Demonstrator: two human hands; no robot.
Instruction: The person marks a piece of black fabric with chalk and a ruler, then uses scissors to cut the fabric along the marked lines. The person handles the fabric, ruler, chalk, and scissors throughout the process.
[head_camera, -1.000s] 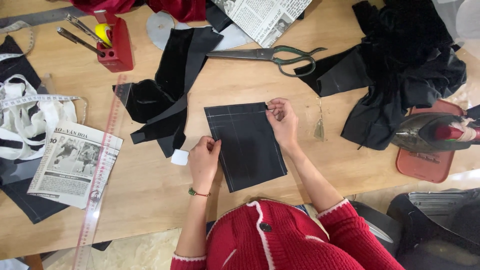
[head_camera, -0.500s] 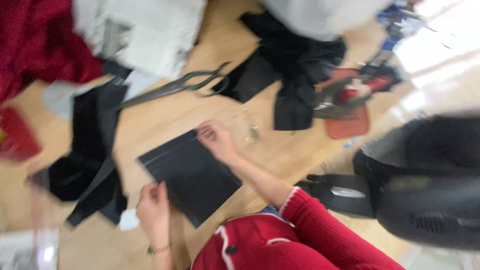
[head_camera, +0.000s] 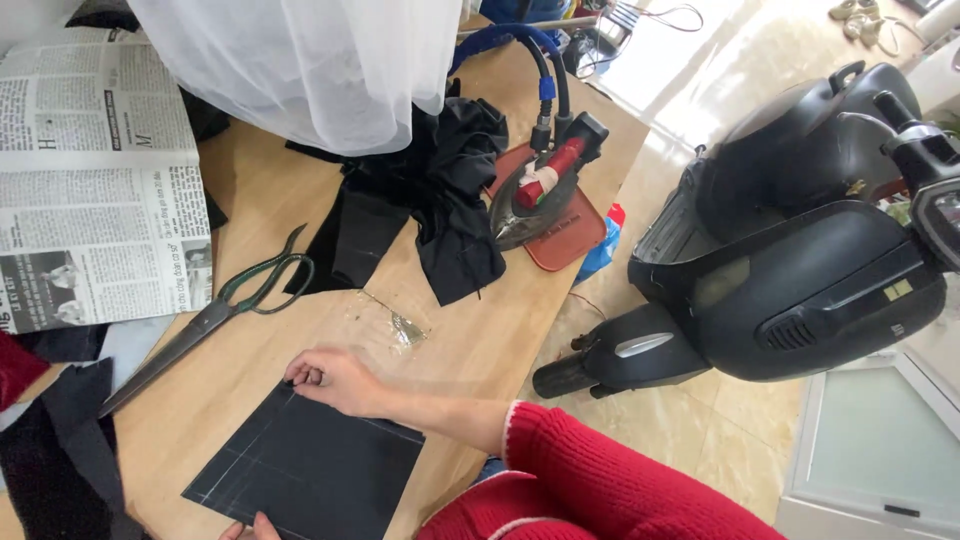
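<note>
since a moment ago the black fabric panel lies flatter on the desk, right hand fingers clenched pinching its far corner, left hand fingertips touching the near edge, their grip hidden.

The view swings right: a black scooter beside the tabletop now fills the right side, and the iron sits near centre. The black fabric panel lies turned at an angle, the left hand slipping to the bottom edge.
</note>
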